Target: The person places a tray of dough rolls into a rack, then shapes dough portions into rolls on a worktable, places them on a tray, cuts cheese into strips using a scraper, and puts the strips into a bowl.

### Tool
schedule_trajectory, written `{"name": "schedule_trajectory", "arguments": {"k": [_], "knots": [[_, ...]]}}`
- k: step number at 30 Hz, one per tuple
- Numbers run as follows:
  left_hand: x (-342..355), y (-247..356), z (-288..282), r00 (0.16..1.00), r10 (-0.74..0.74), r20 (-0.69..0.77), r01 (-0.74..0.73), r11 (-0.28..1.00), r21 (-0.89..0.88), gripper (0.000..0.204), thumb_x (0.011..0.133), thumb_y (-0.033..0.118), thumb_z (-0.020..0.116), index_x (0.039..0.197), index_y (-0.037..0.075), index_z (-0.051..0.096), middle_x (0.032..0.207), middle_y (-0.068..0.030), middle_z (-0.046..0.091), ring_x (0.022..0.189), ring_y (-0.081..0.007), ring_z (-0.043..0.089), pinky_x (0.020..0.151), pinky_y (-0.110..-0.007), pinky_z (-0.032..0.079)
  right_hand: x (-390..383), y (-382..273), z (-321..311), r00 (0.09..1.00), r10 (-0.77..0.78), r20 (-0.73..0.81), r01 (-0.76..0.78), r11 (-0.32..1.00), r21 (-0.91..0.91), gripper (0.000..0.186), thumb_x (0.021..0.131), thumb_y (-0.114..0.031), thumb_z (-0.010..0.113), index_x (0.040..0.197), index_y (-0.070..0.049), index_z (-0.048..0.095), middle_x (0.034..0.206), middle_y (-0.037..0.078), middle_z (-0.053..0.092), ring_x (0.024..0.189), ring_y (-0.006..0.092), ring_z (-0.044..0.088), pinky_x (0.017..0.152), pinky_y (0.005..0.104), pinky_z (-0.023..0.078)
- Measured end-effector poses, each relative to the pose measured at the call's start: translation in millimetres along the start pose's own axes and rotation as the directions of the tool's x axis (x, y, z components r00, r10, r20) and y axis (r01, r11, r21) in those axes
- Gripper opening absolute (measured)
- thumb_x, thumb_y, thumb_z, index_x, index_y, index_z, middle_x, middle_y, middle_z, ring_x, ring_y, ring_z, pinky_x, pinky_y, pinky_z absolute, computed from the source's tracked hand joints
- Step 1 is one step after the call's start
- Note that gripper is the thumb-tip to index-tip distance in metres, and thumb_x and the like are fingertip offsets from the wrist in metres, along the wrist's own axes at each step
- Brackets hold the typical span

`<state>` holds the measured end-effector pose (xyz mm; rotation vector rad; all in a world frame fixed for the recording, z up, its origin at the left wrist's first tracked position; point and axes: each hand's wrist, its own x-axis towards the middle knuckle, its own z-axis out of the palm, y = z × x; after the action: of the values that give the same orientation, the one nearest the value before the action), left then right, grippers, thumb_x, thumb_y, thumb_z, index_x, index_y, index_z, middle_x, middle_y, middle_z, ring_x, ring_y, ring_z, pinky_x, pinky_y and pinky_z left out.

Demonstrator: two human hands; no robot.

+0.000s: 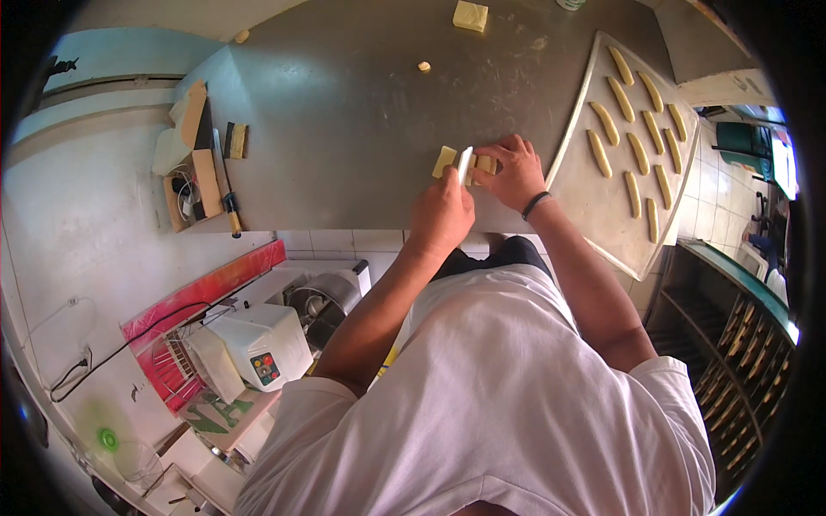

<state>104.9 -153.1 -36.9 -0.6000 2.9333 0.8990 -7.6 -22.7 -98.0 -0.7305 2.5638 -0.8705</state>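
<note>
My left hand (443, 211) grips a narrow white blade (465, 162), held upright over a pale yellow block (443, 159) on the steel worktop (335, 120). The block looks divided into pieces, partly hidden by the blade and my fingers. My right hand (516, 176), with a dark band at the wrist, curls its fingers around the right-hand pieces (482, 163), just beside the blade.
A tray (568, 198) of pale dough strips stands at right. Another yellow block (470, 15) and a small lump (423, 67) lie farther back. An open cardboard box (203, 168) and long tool (231, 206) are left, a machine (262, 344) lower left, a rack (723, 361) lower right.
</note>
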Motion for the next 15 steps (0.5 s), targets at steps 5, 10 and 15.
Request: {"name": "schedule_trajectory", "arguments": {"k": [5,10,15], "knots": [[-1.1,-0.3,0.0,1.0,0.023,-0.007,-0.023,0.999,0.028,0.013,0.09,0.009,0.062,0.098,0.002,0.054,0.074,-0.0227,0.069,0.071,-0.0444,0.07,0.064,-0.056,0.057,0.5,1.1,2.0,0.999,0.032,-0.009,-0.032,0.999,-0.02,0.036,0.078,-0.044,0.08,0.111,-0.03,0.081,0.12,0.007,0.063,0.12,0.0307,0.057,0.105,0.0454,0.045],[-2.5,1.0,0.6,1.0,0.011,-0.004,-0.011,0.999,0.033,0.014,0.09,0.01,0.063,0.098,0.002,0.054,0.072,-0.0222,0.068,0.07,-0.0438,0.07,0.063,-0.055,0.057,1.6,2.8,2.4,0.999,0.035,0.006,-0.035,0.999,-0.012,0.035,0.078,-0.044,0.081,0.11,-0.03,0.082,0.119,0.007,0.063,0.12,0.0301,0.057,0.104,0.0457,0.045],[-1.4,1.0,4.0,1.0,0.024,-0.013,-0.024,0.999,0.026,0.015,0.089,0.008,0.063,0.099,0.001,0.054,0.072,-0.0221,0.068,0.07,-0.0435,0.07,0.063,-0.055,0.058,1.7,2.9,2.3,0.999,0.039,0.009,-0.039,0.999,-0.02,0.036,0.078,-0.044,0.081,0.111,-0.031,0.081,0.119,0.006,0.063,0.12,0.0294,0.057,0.103,0.0458,0.046]]}}
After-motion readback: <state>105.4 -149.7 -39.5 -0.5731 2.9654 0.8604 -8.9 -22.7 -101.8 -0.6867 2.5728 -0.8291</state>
